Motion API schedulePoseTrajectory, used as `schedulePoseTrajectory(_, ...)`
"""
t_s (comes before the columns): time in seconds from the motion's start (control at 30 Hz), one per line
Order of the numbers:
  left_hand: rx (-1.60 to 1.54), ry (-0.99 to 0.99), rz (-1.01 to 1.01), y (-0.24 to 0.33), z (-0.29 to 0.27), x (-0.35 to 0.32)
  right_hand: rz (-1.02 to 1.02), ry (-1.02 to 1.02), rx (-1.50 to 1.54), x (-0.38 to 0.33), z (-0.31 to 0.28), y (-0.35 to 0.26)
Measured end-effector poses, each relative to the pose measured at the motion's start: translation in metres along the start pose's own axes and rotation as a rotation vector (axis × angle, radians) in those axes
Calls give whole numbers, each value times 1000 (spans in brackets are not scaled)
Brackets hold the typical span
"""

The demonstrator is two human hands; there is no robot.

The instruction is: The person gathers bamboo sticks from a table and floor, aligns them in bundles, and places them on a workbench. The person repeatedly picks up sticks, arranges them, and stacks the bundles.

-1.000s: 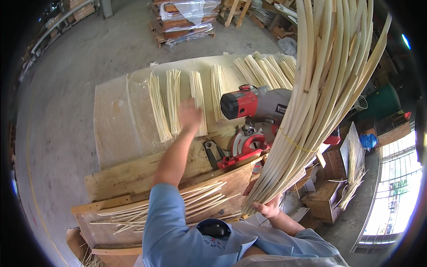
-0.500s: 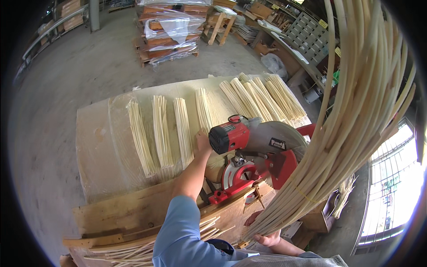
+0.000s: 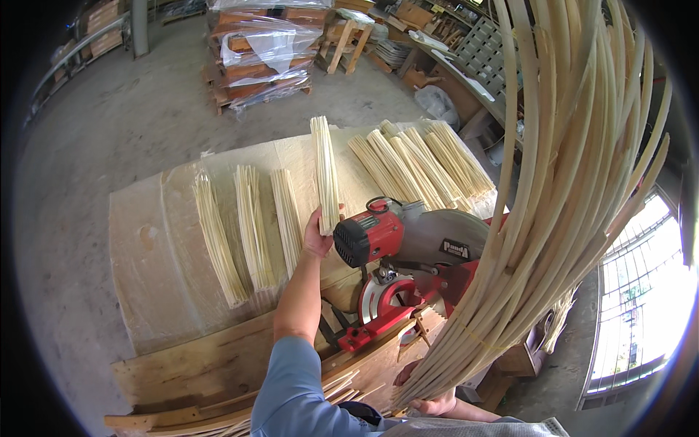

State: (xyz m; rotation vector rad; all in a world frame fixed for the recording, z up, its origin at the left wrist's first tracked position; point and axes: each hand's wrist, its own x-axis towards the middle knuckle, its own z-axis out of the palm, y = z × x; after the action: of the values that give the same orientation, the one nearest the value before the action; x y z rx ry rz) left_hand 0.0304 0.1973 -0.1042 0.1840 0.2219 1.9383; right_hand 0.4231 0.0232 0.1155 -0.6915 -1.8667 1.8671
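My left hand grips the near end of a short bundle of cut pale cane sticks, held just above a board-topped table. My right hand is closed around the base of a long bundle of curved cane rods that sweeps up past the right side of the view. A red and grey miter saw sits between my two hands.
Three rows of cut sticks lie left of my left hand, and several more bundles lie behind the saw. Thin offcuts sit on wooden planks at the near edge. Wrapped pallets and workbenches stand beyond on the concrete floor.
My left hand has lifted a bundle of cut sticks off the table and holds it up. My view has shifted closer to the saw; the right hand still holds the long rods.
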Motion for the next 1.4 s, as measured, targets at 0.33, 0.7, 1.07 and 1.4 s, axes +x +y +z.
schedulePoseTrajectory(0.33,58,75,105,12,1,-15,-24,-44,-26,11,-1,-4)
schedulePoseTrajectory(0.7,322,119,315,16,14,-39,2,28,42,13,6,-2)
schedulePoseTrajectory(1.07,1383,407,831,72,57,-75,-29,-10,12,17,5,-10)
schedulePoseTrajectory(1.4,1848,731,1504,103,70,-104,-77,39,135,15,17,-20)
